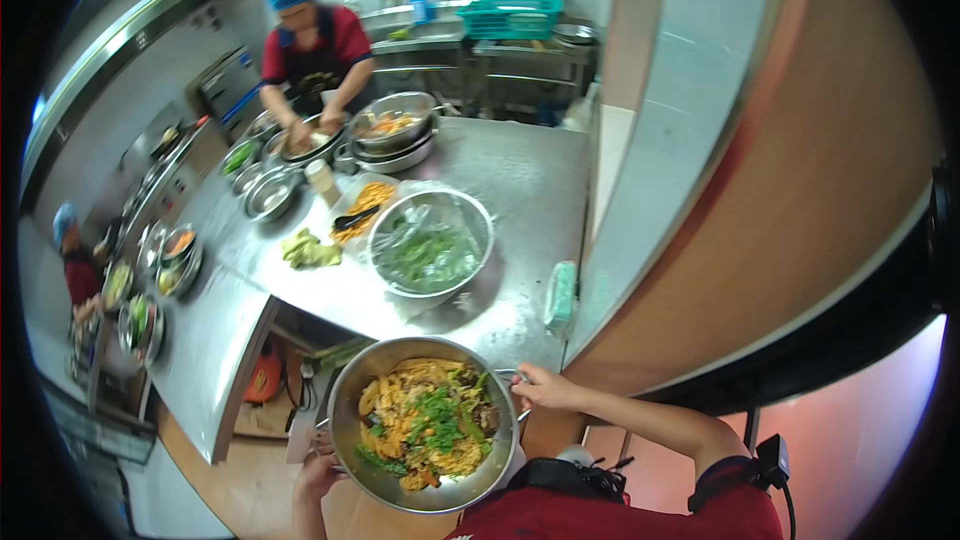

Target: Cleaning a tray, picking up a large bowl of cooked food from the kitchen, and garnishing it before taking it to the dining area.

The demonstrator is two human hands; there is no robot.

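Observation:
A large round metal bowl (347, 397) is held between my two hands, in front of my red shirt. Food fills it: noodle-like pieces, vegetables and chopped green herbs (437, 420) on top. My right hand (544, 388) is closed around the wire handle at the bowl's right side. At the lower left, my left hand (321, 469) grips the opposite handle; part of its fingers is hidden by the rim. Just beyond the bowl, on the steel table (525, 187), stands a white-rimmed bowl (486, 229) with leafy greens under clear plastic.
A co-worker (319, 52) in a blue cap handles food in bowls across the table. Near them are stacked metal bowls (394, 157), a crumpled green cloth (310, 250) and a tub of orange-brown bits (367, 206). Another person (79, 262) is far left. A wall borders the right side.

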